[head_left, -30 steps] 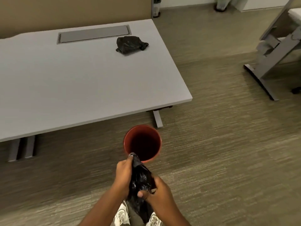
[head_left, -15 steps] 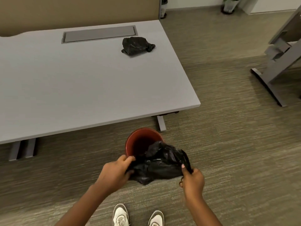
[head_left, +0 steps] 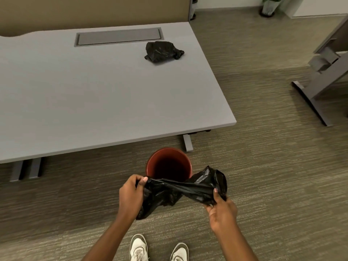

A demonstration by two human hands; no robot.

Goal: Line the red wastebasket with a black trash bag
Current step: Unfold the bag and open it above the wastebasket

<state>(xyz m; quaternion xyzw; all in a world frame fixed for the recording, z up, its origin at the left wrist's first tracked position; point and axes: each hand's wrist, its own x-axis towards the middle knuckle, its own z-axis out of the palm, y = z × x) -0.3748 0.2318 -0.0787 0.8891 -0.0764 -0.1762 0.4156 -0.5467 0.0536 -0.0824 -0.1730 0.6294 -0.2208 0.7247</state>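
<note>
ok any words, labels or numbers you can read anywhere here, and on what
None can be read.
Red wastebasket: no label showing.
Black trash bag in both hands: plain.
Crumpled black bag on the desk: plain.
White shoes: no readable brand.

Red wastebasket [head_left: 150, 167]; black trash bag [head_left: 180, 191]; grey desk [head_left: 94, 91]; olive striped carpet [head_left: 263, 166]; white shoes [head_left: 138, 250].

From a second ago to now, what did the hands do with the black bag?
The left hand and right hand moved apart, pulling the bunched black trash bag out wide in front of the red wastebasket. Both kept their grip. The wastebasket stays unlined, and the crumpled black bag stays on the desk.
</note>
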